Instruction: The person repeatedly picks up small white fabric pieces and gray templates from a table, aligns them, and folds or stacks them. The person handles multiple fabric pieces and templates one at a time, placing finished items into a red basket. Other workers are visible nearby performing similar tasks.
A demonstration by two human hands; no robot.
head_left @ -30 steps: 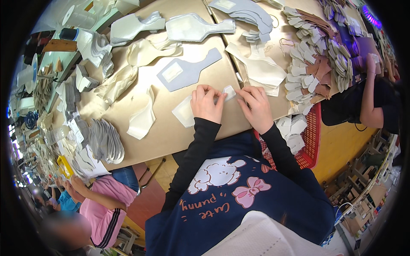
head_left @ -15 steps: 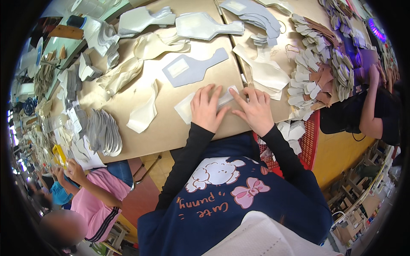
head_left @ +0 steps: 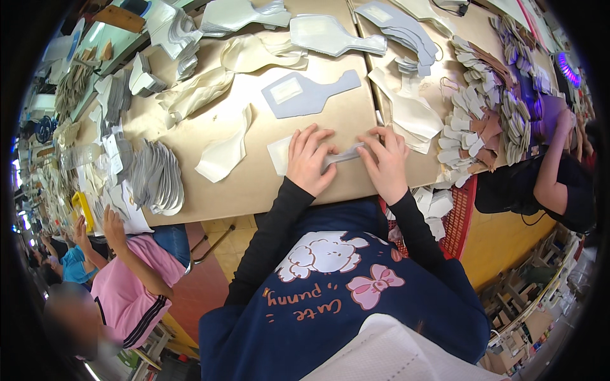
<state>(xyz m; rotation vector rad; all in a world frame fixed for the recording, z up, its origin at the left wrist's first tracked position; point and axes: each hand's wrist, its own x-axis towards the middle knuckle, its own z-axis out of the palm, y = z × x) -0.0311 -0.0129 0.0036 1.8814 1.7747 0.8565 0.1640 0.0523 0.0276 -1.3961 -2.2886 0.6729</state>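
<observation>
Close to the near edge of the desk [head_left: 254, 190], a pale piece [head_left: 278, 156] is lying flat, its broad part showing beyond my left hand [head_left: 311, 160] and what looks like its narrow end [head_left: 344, 155] showing grey between my two hands. I am resting my left grip over the middle, probably because that is holding the piece steady, while my right hand [head_left: 385, 159] is touching the far tip, seemingly bracing it from the other side. Fingertips are meeting the material at both places, but I cannot tell whether either grip is pinching it or only pressing. Just beyond, a grey-blue piece [head_left: 318, 95] bearing a cream patch [head_left: 287, 91] is lying apart from my fingers, perhaps for being easily seen and reached; stacked pale pieces [head_left: 327, 32] are sitting farther back, presumably out of the way. Both forearms, in black sleeves [head_left: 270, 232], are angling up from below, the backs of my hands are facing upward, and my fingers are arching, the left ones spreading, the right ones bending at the knuckles.
</observation>
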